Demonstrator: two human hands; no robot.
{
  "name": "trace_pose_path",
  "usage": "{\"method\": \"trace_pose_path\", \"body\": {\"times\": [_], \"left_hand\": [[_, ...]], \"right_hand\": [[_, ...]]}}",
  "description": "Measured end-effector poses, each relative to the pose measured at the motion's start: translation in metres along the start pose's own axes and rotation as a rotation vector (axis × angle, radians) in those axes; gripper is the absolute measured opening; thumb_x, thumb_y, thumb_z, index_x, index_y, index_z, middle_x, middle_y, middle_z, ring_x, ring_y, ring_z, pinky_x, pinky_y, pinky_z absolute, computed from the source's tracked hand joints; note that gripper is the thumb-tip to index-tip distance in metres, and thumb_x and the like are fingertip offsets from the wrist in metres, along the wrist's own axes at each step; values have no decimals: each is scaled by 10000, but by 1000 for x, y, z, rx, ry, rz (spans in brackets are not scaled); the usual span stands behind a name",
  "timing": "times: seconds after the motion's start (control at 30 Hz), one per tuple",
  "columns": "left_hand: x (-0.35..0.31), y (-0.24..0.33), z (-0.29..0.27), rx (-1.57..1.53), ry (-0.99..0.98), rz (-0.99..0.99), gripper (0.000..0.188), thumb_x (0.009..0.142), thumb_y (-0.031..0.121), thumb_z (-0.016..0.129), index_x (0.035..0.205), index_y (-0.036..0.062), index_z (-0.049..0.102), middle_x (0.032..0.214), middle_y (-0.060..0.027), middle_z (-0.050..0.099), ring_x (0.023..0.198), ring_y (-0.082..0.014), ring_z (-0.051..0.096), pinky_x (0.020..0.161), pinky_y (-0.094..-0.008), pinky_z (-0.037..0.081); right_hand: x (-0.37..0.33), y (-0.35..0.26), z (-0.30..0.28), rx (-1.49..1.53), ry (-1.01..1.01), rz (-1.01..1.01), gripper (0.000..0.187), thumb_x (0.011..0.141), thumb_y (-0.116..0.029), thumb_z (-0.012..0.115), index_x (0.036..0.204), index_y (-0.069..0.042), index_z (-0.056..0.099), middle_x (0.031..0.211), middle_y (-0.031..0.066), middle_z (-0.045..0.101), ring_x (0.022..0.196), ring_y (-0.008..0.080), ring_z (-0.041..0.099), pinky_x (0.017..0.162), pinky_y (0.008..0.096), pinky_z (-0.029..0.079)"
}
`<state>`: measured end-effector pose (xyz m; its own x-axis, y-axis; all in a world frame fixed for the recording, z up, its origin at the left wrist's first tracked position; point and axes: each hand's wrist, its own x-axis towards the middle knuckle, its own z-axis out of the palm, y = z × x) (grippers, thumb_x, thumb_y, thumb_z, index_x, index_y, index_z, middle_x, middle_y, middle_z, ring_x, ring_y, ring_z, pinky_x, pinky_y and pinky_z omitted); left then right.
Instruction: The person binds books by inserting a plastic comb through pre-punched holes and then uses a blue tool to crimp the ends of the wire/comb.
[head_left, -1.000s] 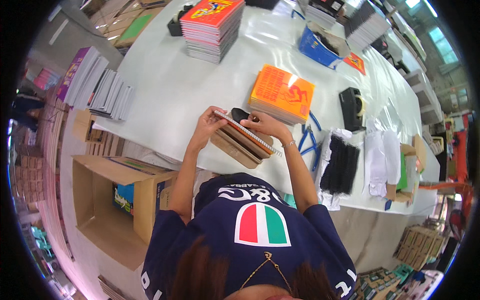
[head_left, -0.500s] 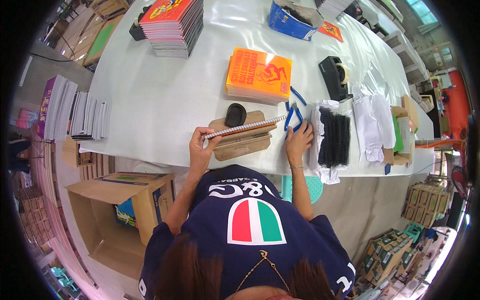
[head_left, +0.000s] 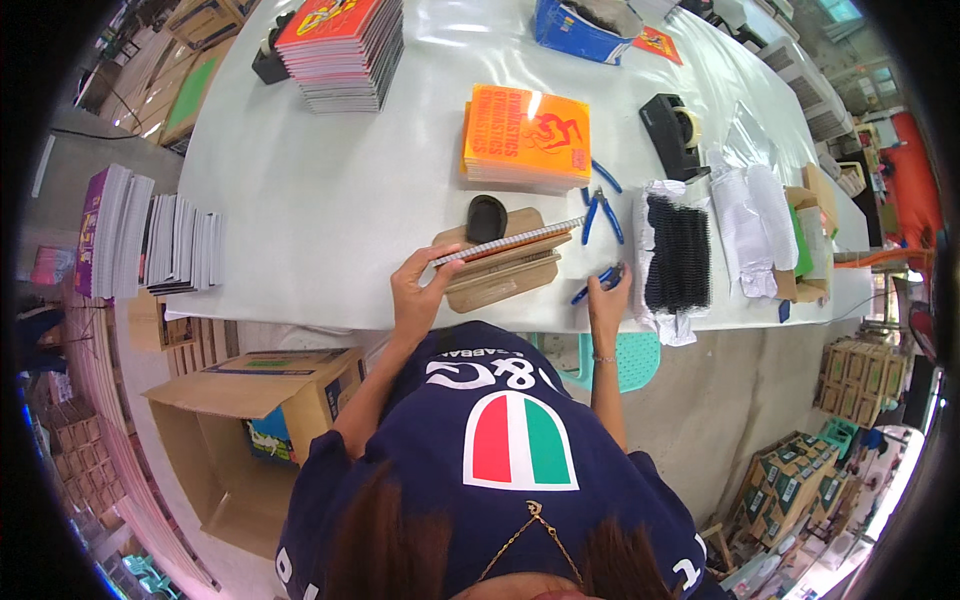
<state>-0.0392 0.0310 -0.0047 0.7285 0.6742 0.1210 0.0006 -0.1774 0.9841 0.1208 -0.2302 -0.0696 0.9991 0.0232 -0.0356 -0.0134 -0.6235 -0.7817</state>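
Note:
My left hand (head_left: 425, 285) is closed on the left end of a spiral-bound notebook (head_left: 510, 243), thumb and fingers pinching it. The notebook stands on edge, coil up, in the slot of a brown wooden stand (head_left: 505, 288). A black oval piece (head_left: 486, 218) lies at the stand's far side. To the right, my right hand (head_left: 608, 298) is closed around blue-handled pliers (head_left: 584, 292), low over the table; their jaws are partly hidden. Other blue-handled pliers (head_left: 603, 212) lie just beyond, by an orange book stack (head_left: 530, 135).
Black plastic coils (head_left: 678, 255) lie on white wrapping right of my right hand. Behind are a tape dispenser (head_left: 672, 135), a blue box (head_left: 585, 35) and a red-covered book stack (head_left: 340, 55). An open carton (head_left: 240, 430) stands below the table at left.
My right hand has closed on blue-handled pliers and drawn them nearer to me. The left hand still holds the notebook. The whole view has shifted slightly.

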Motion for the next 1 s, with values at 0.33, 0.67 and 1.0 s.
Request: {"method": "trace_pose_path", "body": {"times": [0.33,0.67,1.0], "left_hand": [[7,-2,-6,-120,-88,-48,212,845,68,722,1051,16,719,1013,-92,728,955,-130,661,877,-272,506],[3,8,-13,-19,-139,-55,266,856,-16,649,1113,17,707,991,-91,736,898,-101,657,798,-252,525],[-5,5,-10,14,-78,34,309,851,-48,600,1128,38,709,981,-101,739,888,-105,662,777,-245,528]], "right_hand": [[-98,-162,6,192,-380,-433,432,821,-94,680,1184,-1,466,1104,180,520,905,271,575,747,355,504],[-112,-173,38,114,-490,-719,433,783,-60,682,1186,6,539,1110,169,565,946,345,615,776,401,526],[-112,-175,37,258,-619,-582,365,846,-65,653,1172,0,504,1102,187,589,955,339,630,757,388,532]]}}
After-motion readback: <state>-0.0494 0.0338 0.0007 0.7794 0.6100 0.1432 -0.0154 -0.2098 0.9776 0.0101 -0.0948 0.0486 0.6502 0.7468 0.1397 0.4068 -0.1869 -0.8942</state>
